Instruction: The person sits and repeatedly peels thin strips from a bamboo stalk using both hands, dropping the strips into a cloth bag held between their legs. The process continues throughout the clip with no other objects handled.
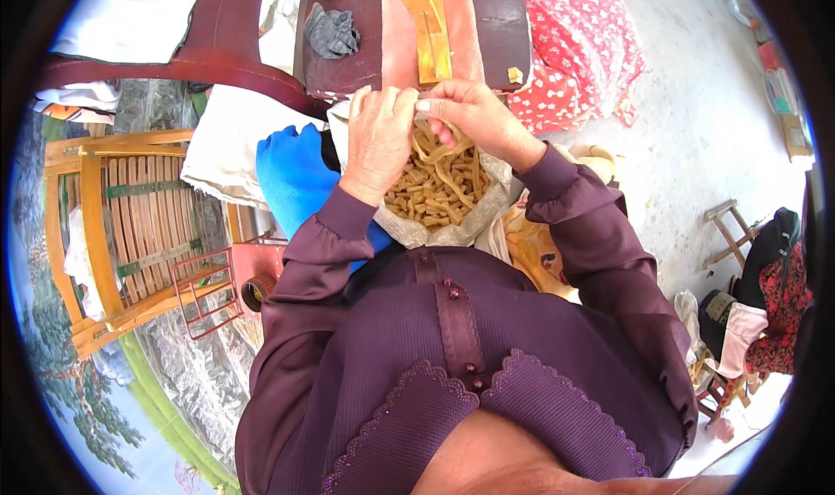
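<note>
A pale woven sack (493, 210) stands open in front of me, filled with many short tan-brown cut pieces (432, 195). My left hand (380, 138) is above its left side, fingers curled together; what they grip is hidden. Beside it, my right hand (474, 117) is closed on a long, limp tan strip (448, 160) that hangs down over the cut pieces. Both hands meet just below an upright yellow wooden piece (426, 30) standing on a dark bench (500, 25).
A pink cloth (396, 38) and a crumpled grey rag (331, 32) lie on the bench. Blue cloth (300, 169) is left of the sack. Further left stands a slatted wooden chair (148, 217). Red floral fabric (578, 43) is at the far right, and a small wooden stool (729, 230) beyond.
</note>
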